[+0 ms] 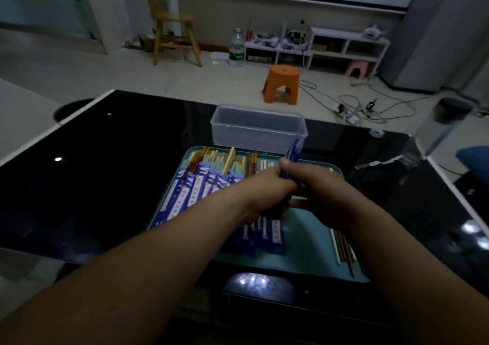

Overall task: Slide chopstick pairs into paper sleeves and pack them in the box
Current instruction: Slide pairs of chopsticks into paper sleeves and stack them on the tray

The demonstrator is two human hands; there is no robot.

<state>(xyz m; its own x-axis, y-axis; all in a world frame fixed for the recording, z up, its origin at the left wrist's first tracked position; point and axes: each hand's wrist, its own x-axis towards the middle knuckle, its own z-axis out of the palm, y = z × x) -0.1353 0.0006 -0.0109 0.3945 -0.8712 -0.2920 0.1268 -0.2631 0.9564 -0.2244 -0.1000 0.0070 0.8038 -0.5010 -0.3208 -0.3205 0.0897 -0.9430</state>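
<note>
Both hands meet above a teal tray (312, 241) on the black table. My left hand (267, 186) and my right hand (317, 186) grip one blue paper sleeve (292, 154), which points up and away toward the box. Dark chopstick ends (280, 208) show below the hands. Several blue sleeves (190, 194) lie on the tray's left, with bare chopsticks (225, 158) along its far edge. A clear plastic box (258, 127) stands just behind the tray; no contents are visible in it.
A few loose chopsticks (342, 246) lie at the tray's right edge. The glossy black table (105, 172) extends left. Crumpled clear wrap (383, 163) lies to the right. An orange stool (281, 84) and cables (370, 106) are on the floor beyond.
</note>
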